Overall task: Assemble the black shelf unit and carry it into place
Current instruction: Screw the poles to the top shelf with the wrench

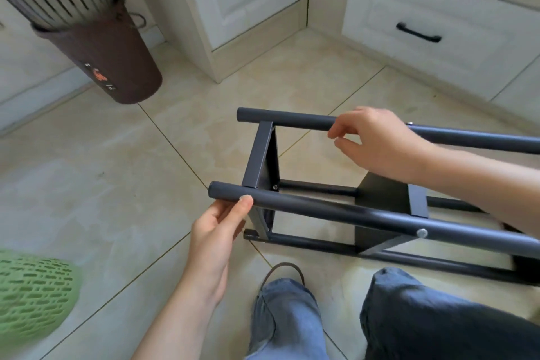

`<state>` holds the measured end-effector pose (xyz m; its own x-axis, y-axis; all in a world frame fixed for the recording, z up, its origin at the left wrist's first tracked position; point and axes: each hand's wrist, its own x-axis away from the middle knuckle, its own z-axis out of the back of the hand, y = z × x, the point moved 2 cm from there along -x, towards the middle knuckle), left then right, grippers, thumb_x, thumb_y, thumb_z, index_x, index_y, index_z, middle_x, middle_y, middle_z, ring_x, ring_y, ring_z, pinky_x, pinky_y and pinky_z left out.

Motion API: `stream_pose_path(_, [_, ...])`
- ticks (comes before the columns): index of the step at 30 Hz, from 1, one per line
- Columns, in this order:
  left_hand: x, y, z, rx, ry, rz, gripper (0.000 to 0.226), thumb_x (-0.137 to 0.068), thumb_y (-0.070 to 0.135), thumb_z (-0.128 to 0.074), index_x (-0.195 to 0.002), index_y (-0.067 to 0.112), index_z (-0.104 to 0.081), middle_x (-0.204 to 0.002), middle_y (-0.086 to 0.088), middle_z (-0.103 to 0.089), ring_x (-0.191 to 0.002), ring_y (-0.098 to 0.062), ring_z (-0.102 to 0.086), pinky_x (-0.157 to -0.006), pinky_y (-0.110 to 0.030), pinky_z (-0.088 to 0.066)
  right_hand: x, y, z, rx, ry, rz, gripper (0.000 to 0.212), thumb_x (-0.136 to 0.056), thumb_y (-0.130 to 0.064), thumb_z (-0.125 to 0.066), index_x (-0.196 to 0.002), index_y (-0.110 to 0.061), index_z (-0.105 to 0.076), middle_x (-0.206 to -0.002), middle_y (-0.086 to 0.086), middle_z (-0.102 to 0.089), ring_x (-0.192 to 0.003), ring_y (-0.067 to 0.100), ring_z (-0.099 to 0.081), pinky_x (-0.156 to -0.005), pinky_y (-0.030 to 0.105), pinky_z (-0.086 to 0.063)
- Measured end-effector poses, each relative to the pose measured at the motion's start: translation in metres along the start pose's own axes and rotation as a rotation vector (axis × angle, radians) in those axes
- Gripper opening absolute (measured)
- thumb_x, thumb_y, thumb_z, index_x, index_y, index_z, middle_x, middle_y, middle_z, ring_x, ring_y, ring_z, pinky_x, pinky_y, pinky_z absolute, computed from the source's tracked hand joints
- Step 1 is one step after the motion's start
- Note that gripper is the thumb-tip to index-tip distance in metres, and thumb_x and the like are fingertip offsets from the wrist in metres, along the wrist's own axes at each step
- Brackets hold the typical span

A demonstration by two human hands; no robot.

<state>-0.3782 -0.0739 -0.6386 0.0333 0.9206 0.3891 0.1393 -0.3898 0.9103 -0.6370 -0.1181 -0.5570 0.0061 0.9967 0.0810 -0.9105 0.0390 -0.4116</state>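
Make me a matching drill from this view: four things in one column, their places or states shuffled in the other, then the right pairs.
Things:
1. left hand
2. right hand
3. brown bin
4. drawer handle

Places or states:
A. standing on the floor at upper left, a slatted basket on top
B. gripping the far pole of the shelf unit
C. black bar on a white cabinet front at upper right
D. holding the near pole close to its end

Pairs: 1-D, 2-B, 3-A, 4-C
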Motion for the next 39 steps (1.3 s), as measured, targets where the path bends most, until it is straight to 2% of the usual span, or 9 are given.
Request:
stream_pose_path(3, [0.003,0.005,-0.006,-0.046,0.032,0.034,0.016,-0.090,0.029,-0.070,-0.104,0.024,-0.075,-0.106,0.013,-0.076,-0.108,-0.004,-0.067,-0.090,-0.027,-0.046,0.003,0.019,0.004,0.102,0.063,-0.004,0.027,-0.097,-0.021,-0.055,-0.124,-0.019,-0.058,-0.118,0.006,-0.055,-0.108,0.026,-0.047,-0.090,0.040,-0.044])
stream_pose_path(8, [0.006,0.013,-0.018,-0.071,0.078,0.064,0.015,-0.096,0.030,-0.065,-0.108,0.025,-0.072,-0.099,0.021,-0.075,-0.108,0.000,-0.065,-0.085,-0.026,-0.046,-0.003,0.048,0.010,0.174,0.057,-0.130,0.041,-0.099,-0.028,-0.052,-0.138,-0.016,-0.046,-0.131,0.011,-0.051,-0.118,0.034,-0.044,-0.094,0.044,-0.041])
stream_pose_path(13, [0.004,0.017,-0.031,-0.127,0.079,0.104,0.012,-0.099,0.038,-0.059,-0.105,0.032,-0.067,-0.113,0.018,-0.068,-0.116,-0.005,-0.057,-0.104,-0.035,-0.042,-0.010,0.068,0.010,0.160,-0.020,-0.149,0.026,-0.101,-0.030,-0.049,-0.123,-0.017,-0.054,-0.108,0.006,-0.059,-0.096,0.028,-0.055,-0.085,0.044,-0.049])
stream_pose_path(16, [0.001,0.014,-0.041,-0.123,0.071,0.139,0.010,-0.098,0.043,-0.059,-0.105,0.037,-0.062,-0.115,0.025,-0.060,-0.111,-0.002,-0.052,-0.107,-0.034,-0.036,-0.016,0.075,0.006,0.174,0.002,-0.145,0.022,-0.102,-0.031,-0.047,-0.120,-0.021,-0.054,-0.108,0.004,-0.059,-0.095,0.027,-0.054,-0.078,0.039,-0.040])
stream_pose_path(19, [0.000,0.010,-0.050,-0.108,0.079,0.135,0.027,-0.094,0.047,-0.064,-0.118,0.037,-0.056,-0.110,0.030,-0.056,-0.100,0.006,-0.049,-0.099,-0.030,-0.032,-0.020,0.080,0.000,0.185,0.024,-0.127,0.021,-0.102,-0.033,-0.046,-0.121,-0.025,-0.053,-0.109,0.002,-0.057,-0.097,0.028,-0.053,-0.079,0.039,-0.032])
stream_pose_path(23, [-0.006,0.007,-0.059,-0.073,0.136,0.157,0.056,-0.086,0.052,-0.072,-0.134,0.033,-0.050,-0.127,0.016,-0.056,-0.115,-0.010,-0.046,-0.097,-0.033,-0.031,-0.021,0.083,-0.005,0.163,0.062,-0.106,0.023,-0.103,-0.032,-0.045,-0.123,-0.025,-0.053,-0.109,0.002,-0.056,-0.093,0.026,-0.049,-0.079,0.039,-0.029])
stream_pose_path(29, [-0.013,0.012,-0.070,0.002,0.196,0.123,0.043,-0.085,0.045,-0.076,-0.119,0.034,-0.053,-0.109,0.023,-0.057,-0.109,-0.015,-0.051,-0.094,-0.033,-0.034,-0.022,0.085,0.003,0.162,0.086,-0.086,0.023,-0.103,-0.030,-0.044,-0.123,-0.024,-0.054,-0.111,0.004,-0.056,-0.095,0.024,-0.044,-0.078,0.039,-0.030])
stream_pose_path(34, [-0.016,0.045,-0.082,-0.013,0.179,0.026,0.039,-0.086,0.045,-0.073,-0.119,0.041,-0.053,-0.107,0.025,-0.057,-0.092,0.008,-0.049,-0.092,-0.034,-0.033,-0.022,0.076,0.037,0.121,0.149,-0.057,0.019,-0.103,-0.027,-0.047,-0.117,-0.022,-0.058,-0.104,0.003,-0.054,-0.097,0.026,-0.047,-0.078,0.041,-0.037])
stream_pose_path(39, [-0.013,0.109,-0.094,-0.012,0.153,-0.162,0.054,-0.087,0.041,-0.074,-0.135,0.036,-0.051,-0.122,0.013,-0.062,-0.114,-0.012,-0.056,-0.094,-0.033,-0.036,-0.017,0.052,0.098,0.046,0.283,-0.039,0.017,-0.101,-0.022,-0.051,-0.116,-0.017,-0.058,-0.101,0.004,-0.055,-0.097,0.028,-0.050,-0.086,0.051,-0.047])
